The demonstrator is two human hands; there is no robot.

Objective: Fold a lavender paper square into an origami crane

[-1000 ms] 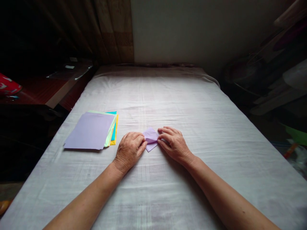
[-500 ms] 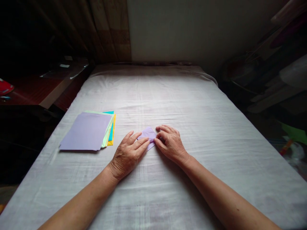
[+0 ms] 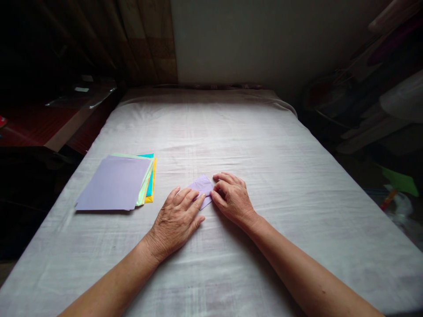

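A small piece of folded purple paper (image 3: 202, 182) lies flat on the pale bedsheet (image 3: 205, 136), with crease lines across it. My left hand (image 3: 175, 220) rests over its lower left part, fingers stretched out and pressing on it, thumb apart on the sheet. At the paper's right corner, my right hand (image 3: 234, 198) has its fingers curled, thumb and forefinger pinching that corner. Part of the paper is hidden under the left fingers.
To the left lies a stack of square coloured paper (image 3: 114, 182), purple on top, with green, blue and yellow edges showing. A dark red table (image 3: 29, 125) bearing a clear plastic sleeve (image 3: 82, 99) adjoins the bed's left side. Clutter, including a green sheet (image 3: 400, 179), is beyond the right edge.
My left hand has slid slightly down and left, its thumb now showing and more of the purple paper uncovered. My right hand stays at the corner. The view has shifted slightly.
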